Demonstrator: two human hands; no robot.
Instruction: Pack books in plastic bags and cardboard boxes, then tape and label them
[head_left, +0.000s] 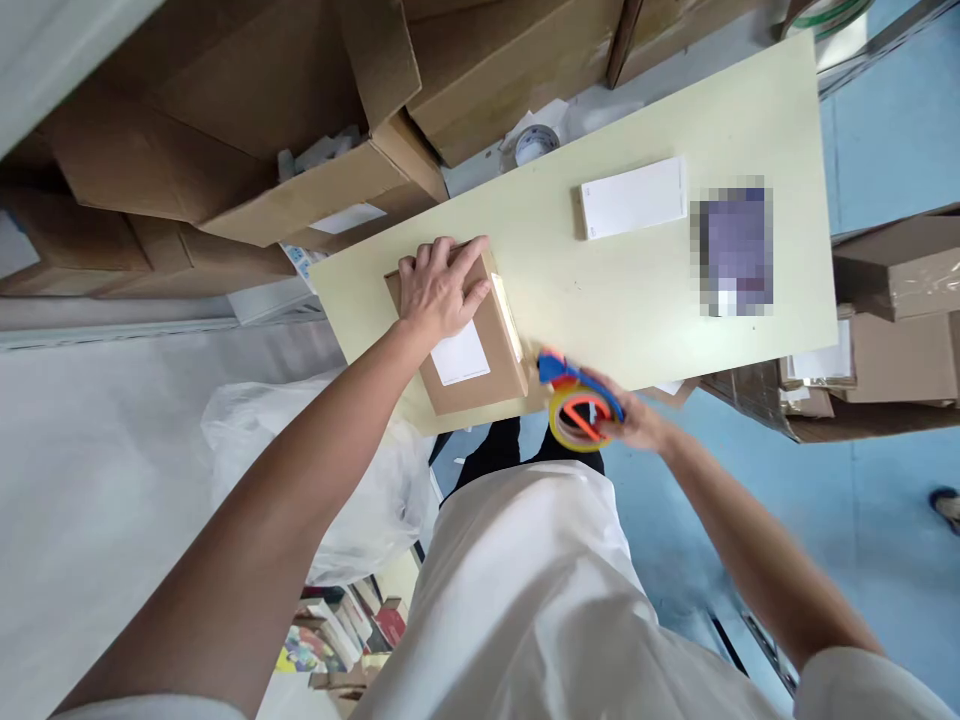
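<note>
The brown cardboard box with a white paper label (493, 345) lies flat and slightly slantwise on the desk, its near end close to the edge by the person's body. From where I stand, the left hand (442, 290) rests on the far part of its top, fingers spread and thumb set apart, the label partly showing below the palm. Just beside the box, past its right side, the right hand (630, 415) is curled around a blue-and-orange handheld tape dispenser with a yellow-rimmed roll (559, 420). The dispenser is blurred, so I cannot tell whether a loose end of tape hangs from it.

My worry is the box's place: a hard push from the far end could send it over the near edge, since only that one hand steadies it. If the dispenser swung in carelessly, its front end could scrape the label or catch the spread fingers.

Farther along the pale cream desk (615, 310) lie a flat white rectangular box (634, 198) and a purplish item (735, 250) too pixelated to make out; a wide sweep of the right arm might nudge them. Beyond the far edge sit a roll of grey tape (536, 143) and a large brown carton with raised flaps (300, 200), while a translucent plastic bag (247, 430) bulges below the left forearm
</note>
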